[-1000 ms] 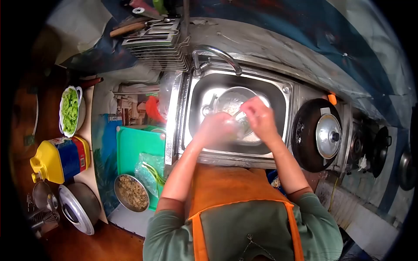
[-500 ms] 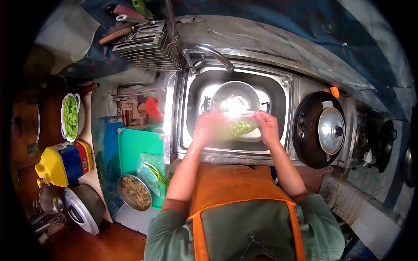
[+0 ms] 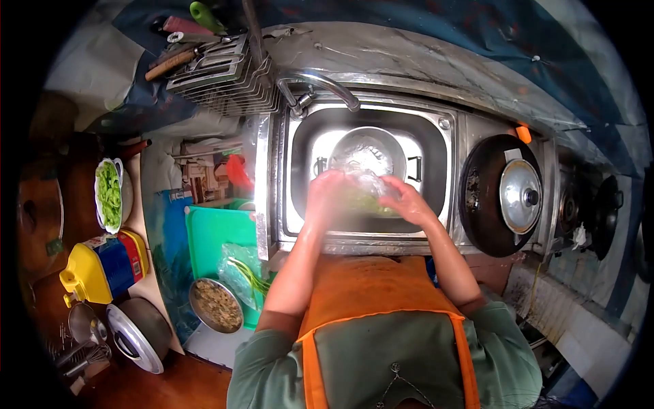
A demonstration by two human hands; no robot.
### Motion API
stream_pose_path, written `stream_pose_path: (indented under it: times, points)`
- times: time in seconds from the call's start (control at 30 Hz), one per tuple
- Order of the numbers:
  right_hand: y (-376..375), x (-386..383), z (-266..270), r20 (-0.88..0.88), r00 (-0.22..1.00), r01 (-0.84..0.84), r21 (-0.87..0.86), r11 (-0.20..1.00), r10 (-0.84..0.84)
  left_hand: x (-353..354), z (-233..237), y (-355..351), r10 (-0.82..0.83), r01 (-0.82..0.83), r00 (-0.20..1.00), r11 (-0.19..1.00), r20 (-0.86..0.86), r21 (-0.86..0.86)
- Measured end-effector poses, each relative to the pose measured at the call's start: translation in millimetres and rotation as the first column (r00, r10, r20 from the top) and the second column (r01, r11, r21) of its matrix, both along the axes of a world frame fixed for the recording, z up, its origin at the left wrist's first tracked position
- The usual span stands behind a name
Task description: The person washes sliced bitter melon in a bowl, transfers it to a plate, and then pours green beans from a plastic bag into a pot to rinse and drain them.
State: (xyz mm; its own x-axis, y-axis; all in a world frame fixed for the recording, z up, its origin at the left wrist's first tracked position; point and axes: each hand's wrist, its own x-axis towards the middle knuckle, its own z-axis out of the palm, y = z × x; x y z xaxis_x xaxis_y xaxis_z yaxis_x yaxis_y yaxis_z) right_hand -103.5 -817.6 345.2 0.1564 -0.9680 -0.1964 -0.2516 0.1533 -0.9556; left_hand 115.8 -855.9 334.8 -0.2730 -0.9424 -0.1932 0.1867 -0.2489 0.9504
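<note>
Over the sink [image 3: 436,221], both hands are at a clear plastic bag [image 3: 371,183] with small green pieces [image 3: 368,202] inside, perhaps beans or peas. My left hand [image 3: 325,194] grips the bag's left side; motion blurs its fingers. My right hand [image 3: 407,199] holds the right side, fingers above and thumb below. Just behind the bag, a round metal pot [image 3: 364,140] sits in the sink with water in it. The bag hangs in front of the pot and hides its near rim.
A faucet [image 3: 334,85] arches over the sink's back left. Rightward are a large dark wok [image 3: 477,204] and a metal lid [image 3: 518,211]. To the left lie a green cutting board [image 3: 211,232], green stalks [image 3: 248,276], a bowl of brown food [image 3: 216,307] and a yellow jug [image 3: 85,273].
The bag has bunched up and its green pieces look more blurred. My right hand has moved slightly inward and down, its fingers spreading more. The camera view has shifted a little.
</note>
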Motion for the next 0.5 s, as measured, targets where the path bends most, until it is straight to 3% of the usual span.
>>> stream_pose_path:
  times: [0.03, 0.07, 0.1, 0.13, 0.17, 0.23, 0.3, 0.33, 0.4, 0.43, 0.47, 0.5]
  points:
    - [2.4, 1.7, -2.2, -0.118, 0.99, -0.079, -0.044, 0.996, 0.073, 2.6, -9.8, -0.3, 0.027, -0.025, 0.998, 0.998, 0.048, -0.05]
    - [1.7, -5.1, -11.2, -0.074, 0.995, -0.054, 0.15, 0.987, 0.065, 5.4, -17.8, 2.0, 0.067, -0.067, 0.998, 0.998, 0.013, -0.007]
    - [0.5, -13.3, -17.0, 0.217, 0.971, 0.063, 0.191, 0.98, -0.104, 6.6, -17.2, 2.6, 0.111, -0.11, 0.994, 0.993, -0.021, 0.036]
    - [-1.7, -21.8, -21.5, 0.477, 0.837, 0.158, 0.261, 0.952, -0.269, 5.3, 2.3, 5.8, 0.181, -0.157, 0.975, 0.971, -0.126, 0.181]
    - [-3.0, -26.0, -26.6, 0.678, 0.608, 0.223, 0.353, 0.909, -0.413, 5.1, 13.1, 7.2, 0.262, -0.183, 0.941, 0.928, -0.216, 0.326]
    - [-1.6, -21.2, -35.6, 0.766, 0.442, 0.241, 0.4, 0.884, -0.467, 15.7, -43.9, 11.6, 0.132, -0.132, 0.989, 0.991, 0.062, -0.004]
    - [-1.4, -11.9, -44.3, 0.832, 0.218, 0.271, 0.45, 0.851, -0.51, 2.7, -21.2, 16.4, 0.204, -0.161, 0.961, 0.962, -0.186, 0.221]
    - [-2.0, -12.9, -46.0, 0.832, 0.384, 0.233, 0.334, 0.913, -0.402, -3.8, -5.7, 17.2, 0.276, -0.155, 0.911, 0.918, -0.307, 0.365]
    - [-9.7, -10.5, -24.6, 0.737, 0.129, 0.388, 0.578, 0.718, -0.664, 4.7, -26.4, 14.6, 0.119, -0.113, 0.991, 0.99, -0.065, 0.088]
    - [-13.4, -7.8, -13.0, 0.652, -0.015, 0.428, 0.689, 0.584, -0.758, 1.1, -0.9, 14.3, 0.185, -0.121, 0.932, 0.969, -0.312, 0.214]
    - [-10.9, -18.4, -23.9, 0.709, 0.05, 0.485, 0.599, 0.637, -0.704, -2.4, 24.6, 13.9, 0.281, -0.104, 0.807, 0.934, -0.52, 0.342]
    - [-8.4, -27.4, -21.5, 0.695, 0.332, 0.455, 0.474, 0.753, -0.638, 6.0, 17.8, 15.4, 0.34, -0.151, 0.853, 0.887, -0.396, 0.436]
